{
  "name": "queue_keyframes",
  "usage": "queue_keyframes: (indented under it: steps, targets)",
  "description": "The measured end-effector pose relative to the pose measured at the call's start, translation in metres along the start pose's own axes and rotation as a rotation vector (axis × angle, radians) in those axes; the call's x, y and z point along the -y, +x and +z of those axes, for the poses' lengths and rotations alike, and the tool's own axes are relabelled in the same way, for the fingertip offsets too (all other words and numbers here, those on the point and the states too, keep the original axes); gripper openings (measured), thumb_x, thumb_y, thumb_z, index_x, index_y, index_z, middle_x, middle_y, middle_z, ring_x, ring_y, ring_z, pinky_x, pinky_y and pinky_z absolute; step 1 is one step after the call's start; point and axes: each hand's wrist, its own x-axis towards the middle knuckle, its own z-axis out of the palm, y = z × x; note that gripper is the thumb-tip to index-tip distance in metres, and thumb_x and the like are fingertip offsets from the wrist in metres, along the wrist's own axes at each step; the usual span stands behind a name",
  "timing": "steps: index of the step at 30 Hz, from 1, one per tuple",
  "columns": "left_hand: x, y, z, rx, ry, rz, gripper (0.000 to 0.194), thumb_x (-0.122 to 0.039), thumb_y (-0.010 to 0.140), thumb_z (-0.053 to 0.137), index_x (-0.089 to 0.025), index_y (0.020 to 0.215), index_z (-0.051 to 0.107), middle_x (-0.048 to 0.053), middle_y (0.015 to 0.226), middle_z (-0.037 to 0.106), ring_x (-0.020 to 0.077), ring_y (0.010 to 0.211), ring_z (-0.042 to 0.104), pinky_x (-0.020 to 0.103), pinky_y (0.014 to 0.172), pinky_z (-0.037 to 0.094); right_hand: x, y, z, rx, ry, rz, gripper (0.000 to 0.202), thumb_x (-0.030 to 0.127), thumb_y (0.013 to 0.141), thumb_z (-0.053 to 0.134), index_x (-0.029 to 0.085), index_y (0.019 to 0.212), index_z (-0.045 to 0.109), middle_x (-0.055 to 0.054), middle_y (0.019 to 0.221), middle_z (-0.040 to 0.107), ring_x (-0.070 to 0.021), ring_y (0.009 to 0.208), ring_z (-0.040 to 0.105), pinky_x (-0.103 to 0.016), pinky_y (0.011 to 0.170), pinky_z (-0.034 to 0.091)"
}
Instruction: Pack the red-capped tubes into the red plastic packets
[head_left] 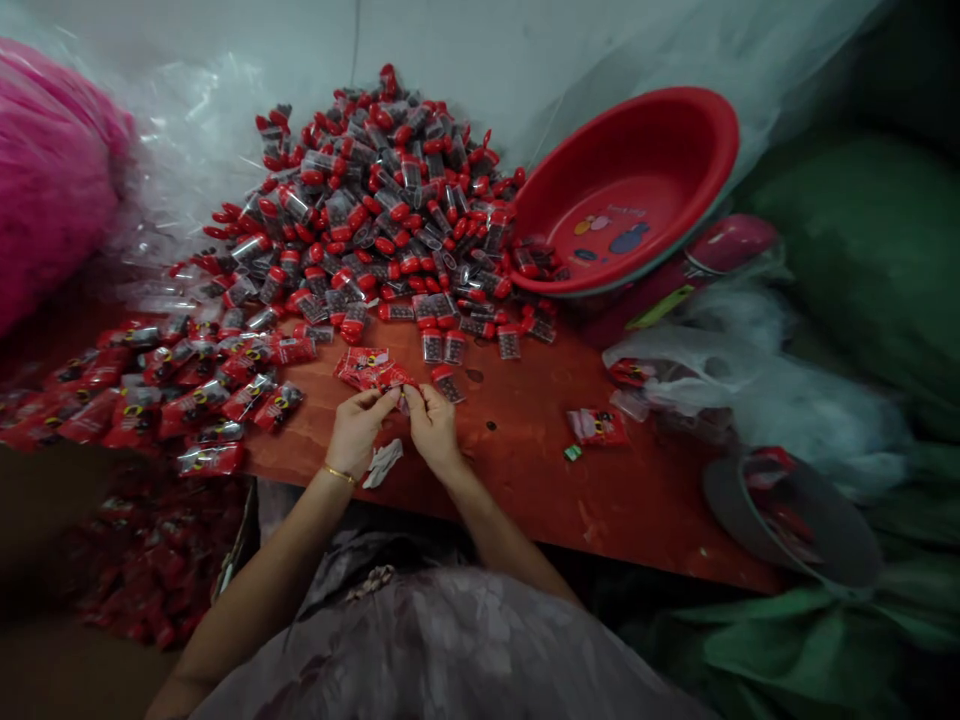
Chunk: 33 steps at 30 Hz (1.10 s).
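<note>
My left hand (357, 432) and my right hand (435, 430) meet near the table's front edge, thumbs and fingers pinched together on a small red printed plastic packet (395, 376). Whether anything is inside the packet I cannot tell. Flat red printed packets (364, 365) lie just beyond my left fingers. Close to my right fingertips rests a small clear container with a red cap (447, 383), dark pieces showing inside. A folded whitish cloth or glove-like strip (384, 463) lies between my wrists. Behind my hands rises a large heap of red-capped containers (375, 210).
Filled red packets (202, 400) spread over the table's left side. A red basin (637, 180) leans at back right, some containers at its lip. One packet (598, 427) lies on the reddish table (517, 480); a grey bowl (840, 530) stands at the right edge. Pink bundle (52, 180) at left.
</note>
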Motion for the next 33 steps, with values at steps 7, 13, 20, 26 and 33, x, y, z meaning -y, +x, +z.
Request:
queue_keyframes:
  steps: [7, 13, 20, 26, 33]
  targets:
    - [0.0, 0.002, -0.007, -0.064, -0.032, -0.05, 0.043, -0.038, 0.039, 0.086, -0.013, 0.063, 0.062, 0.0, 0.063, 0.064, 0.008, 0.055, 0.056, 0.02, 0.053, 0.045, -0.016, 0.002, -0.044, 0.015, -0.451, -0.086, 0.034, 0.044, 0.088, 0.045, 0.016, 0.104, 0.059, -0.011, 0.098, 0.065, -0.0217, 0.092, 0.056, -0.032, 0.082, 0.042]
    - [0.003, 0.002, -0.001, -0.052, -0.09, -0.148, 0.044, -0.04, 0.044, 0.085, -0.015, 0.069, 0.06, 0.001, 0.07, 0.065, 0.0082, 0.057, 0.058, 0.019, 0.05, 0.044, -0.034, 0.015, -0.06, 0.171, -0.867, -0.015, 0.035, 0.025, 0.083, 0.051, 0.013, 0.115, 0.058, -0.016, 0.112, 0.063, -0.028, 0.098, 0.054, -0.038, 0.083, 0.042]
    - [0.004, -0.003, -0.001, -0.05, -0.03, -0.095, 0.041, -0.041, 0.046, 0.084, -0.015, 0.069, 0.06, 0.001, 0.067, 0.063, 0.0091, 0.059, 0.059, 0.02, 0.053, 0.044, -0.021, -0.021, -0.077, 0.118, -0.125, 0.092, 0.027, 0.034, 0.081, 0.046, 0.017, 0.091, 0.064, -0.003, 0.07, 0.065, -0.0147, 0.057, 0.056, -0.026, 0.056, 0.045]
    - [0.005, -0.011, 0.007, -0.019, -0.011, -0.08, 0.041, -0.042, 0.042, 0.084, -0.014, 0.062, 0.061, 0.0, 0.06, 0.062, 0.0083, 0.053, 0.056, 0.02, 0.051, 0.042, 0.007, -0.042, -0.085, 0.24, 0.212, 0.253, 0.019, 0.034, 0.071, 0.053, 0.018, 0.075, 0.063, 0.003, 0.054, 0.055, -0.0093, 0.043, 0.044, -0.021, 0.042, 0.035]
    - [0.006, -0.016, 0.003, 0.049, 0.039, 0.001, 0.041, -0.045, 0.044, 0.083, -0.013, 0.063, 0.067, 0.002, 0.063, 0.066, 0.0114, 0.056, 0.057, 0.024, 0.056, 0.044, 0.016, -0.039, -0.081, 0.296, 0.173, 0.223, 0.016, 0.03, 0.069, 0.051, 0.018, 0.068, 0.062, 0.004, 0.052, 0.051, -0.0097, 0.047, 0.042, -0.021, 0.046, 0.033]
